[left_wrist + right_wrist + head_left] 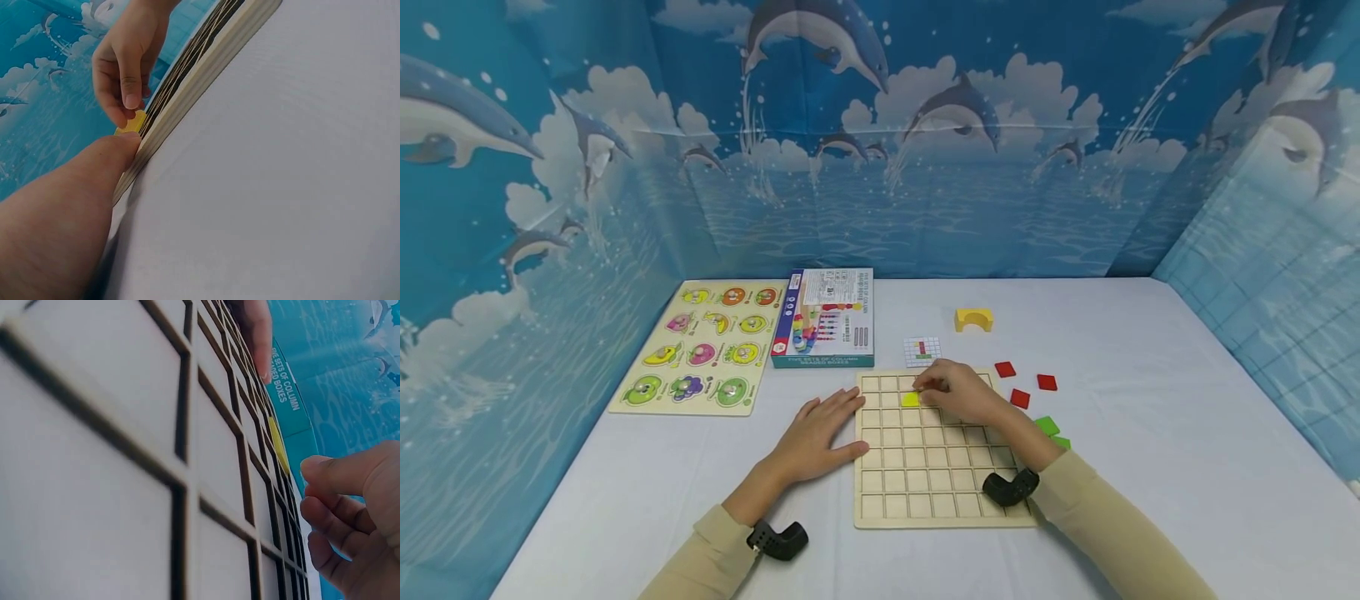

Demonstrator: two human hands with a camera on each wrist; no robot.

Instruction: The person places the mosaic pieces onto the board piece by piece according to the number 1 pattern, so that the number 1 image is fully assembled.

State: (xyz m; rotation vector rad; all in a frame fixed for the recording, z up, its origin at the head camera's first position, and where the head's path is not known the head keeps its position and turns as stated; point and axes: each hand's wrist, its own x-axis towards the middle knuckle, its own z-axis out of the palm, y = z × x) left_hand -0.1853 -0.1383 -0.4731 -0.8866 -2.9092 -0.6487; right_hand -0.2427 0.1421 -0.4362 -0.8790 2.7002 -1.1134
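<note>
Head view: two hands at a wooden grid board, one yellow tile being seated.

Near, lower centre: grid board (pixel 925 475); left hand (pixel 816 437), fingers flat and relaxed, steadies its left edge. Mid-frame: right hand (pixel 958 390), fingertips pinching the yellow tile (pixel 910 399) in a second-row cell; judged best squared to the cell walls and pressed flat. Right of board: red tiles (pixel 1019 398), green tiles (pixel 1047 426). Farther, upper centre: pattern card (pixel 922 351), yellow arch block (pixel 973 319), bead box (pixel 825 317), fruit peg puzzle (pixel 703 350).
</note>
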